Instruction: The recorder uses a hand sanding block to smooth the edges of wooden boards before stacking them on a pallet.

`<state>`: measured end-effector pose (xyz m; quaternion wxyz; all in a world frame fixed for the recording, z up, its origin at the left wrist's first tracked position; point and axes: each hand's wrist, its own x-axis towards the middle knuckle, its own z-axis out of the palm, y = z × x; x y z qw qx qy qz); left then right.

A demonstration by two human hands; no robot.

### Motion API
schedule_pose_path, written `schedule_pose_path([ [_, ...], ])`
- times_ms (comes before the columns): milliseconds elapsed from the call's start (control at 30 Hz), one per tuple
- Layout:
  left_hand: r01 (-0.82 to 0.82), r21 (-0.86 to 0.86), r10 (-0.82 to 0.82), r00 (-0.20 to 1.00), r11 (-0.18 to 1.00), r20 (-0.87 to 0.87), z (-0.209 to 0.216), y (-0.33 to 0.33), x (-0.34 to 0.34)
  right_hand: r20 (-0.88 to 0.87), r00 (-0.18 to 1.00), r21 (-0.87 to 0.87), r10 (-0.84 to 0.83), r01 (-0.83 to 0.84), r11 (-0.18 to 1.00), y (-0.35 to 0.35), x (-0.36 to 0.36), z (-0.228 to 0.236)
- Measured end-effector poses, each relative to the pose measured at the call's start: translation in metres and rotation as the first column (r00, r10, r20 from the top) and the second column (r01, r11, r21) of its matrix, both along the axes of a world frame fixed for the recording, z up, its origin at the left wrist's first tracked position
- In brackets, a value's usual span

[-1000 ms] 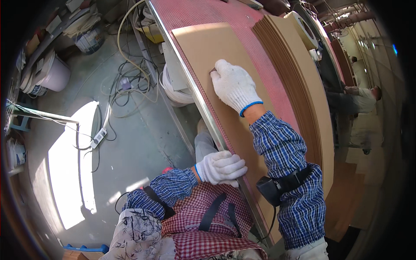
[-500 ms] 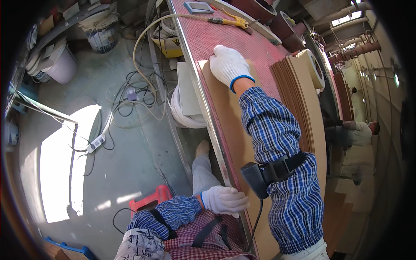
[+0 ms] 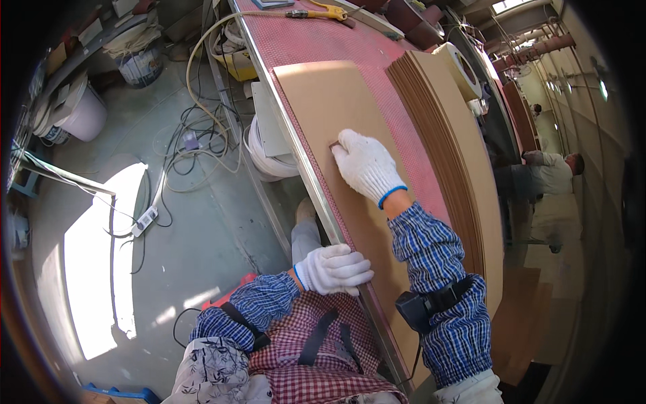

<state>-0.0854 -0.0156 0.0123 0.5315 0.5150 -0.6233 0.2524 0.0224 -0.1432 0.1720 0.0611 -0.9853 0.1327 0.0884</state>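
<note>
A long tan flat board lies lengthwise on the pink textured mat that covers the bench. My right hand, in a white knitted glove with a blue cuff, is closed and presses on the board partway along it. A small dark brown bit shows at its thumb and fingertips, too little to name. Near me, my left hand, gloved too, rests at the metal-edged side of the bench beside the board. Its fingers are stretched out and slightly bent, with nothing visible in them.
A stack of tan boards stands along the bench's right side, with a pale roll behind it. A yellow air gun on a hose lies at the far end. Cables and buckets are on the floor at left. Another person is far right.
My right hand has moved from the board's far end back toward me, uncovering that end. My left hand's fingers are straighter. The whole view has shifted slightly.
</note>
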Motion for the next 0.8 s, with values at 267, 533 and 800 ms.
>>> schedule_pose_path([
  [267, -0.020, 0.105, 0.019, 1.000, 0.994, 0.014, 0.030, 0.003, 0.013, -0.138, 0.973, 0.010, -0.183, 0.187, 0.982, -0.003, -0.202, 0.017],
  [533, -0.093, 0.201, 0.081, 0.995, 0.975, 0.065, 0.033, 0.002, 0.017, -0.100, 0.963, -0.024, -0.250, 0.249, 0.968, -0.014, -0.366, 0.026],
  [800, -0.179, 0.297, 0.142, 0.980, 0.938, 0.141, 0.018, 0.001, 0.010, -0.055, 0.959, -0.081, -0.278, 0.273, 0.959, -0.018, -0.490, 0.012],
])
